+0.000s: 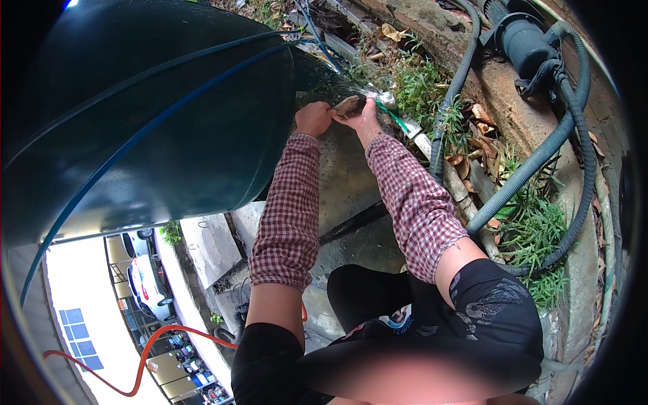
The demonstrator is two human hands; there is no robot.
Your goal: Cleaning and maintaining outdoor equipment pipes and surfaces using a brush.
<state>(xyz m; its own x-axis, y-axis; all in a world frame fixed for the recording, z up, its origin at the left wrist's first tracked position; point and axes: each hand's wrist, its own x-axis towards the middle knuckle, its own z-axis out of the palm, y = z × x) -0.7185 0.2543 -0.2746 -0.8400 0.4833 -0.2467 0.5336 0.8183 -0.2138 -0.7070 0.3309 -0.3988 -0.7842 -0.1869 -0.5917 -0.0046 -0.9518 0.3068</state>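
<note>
The brown piece (349,106) is up between the two hands, near the round end of the big dark green tank (169,115) and above the wet, grey ground (341,162). The right hand (362,120) looks closed around one side of it, with the thumb up along its edge. The left hand (314,119) is curled up with its fingertips at the other side, but I cannot tell if they pinch the piece or only touch it

The piece could slip and drop if it is wet or muddy and the right hand gets loose. It could also crack or bend if both hands push too hard, since it looks thin. The left hand could bump its knuckles on the tank, because it is so close to it. The green strip (391,116) lies just beside the right hand, so a finger or the checked sleeve (412,202) could catch on it and tug

The piece looks small and sort of flat, with a rounded edge. It is light brown on one part and darker on another, maybe from dirt or shade. Fingers hide some of it, and it is too small for me to tell what it is made of
</note>
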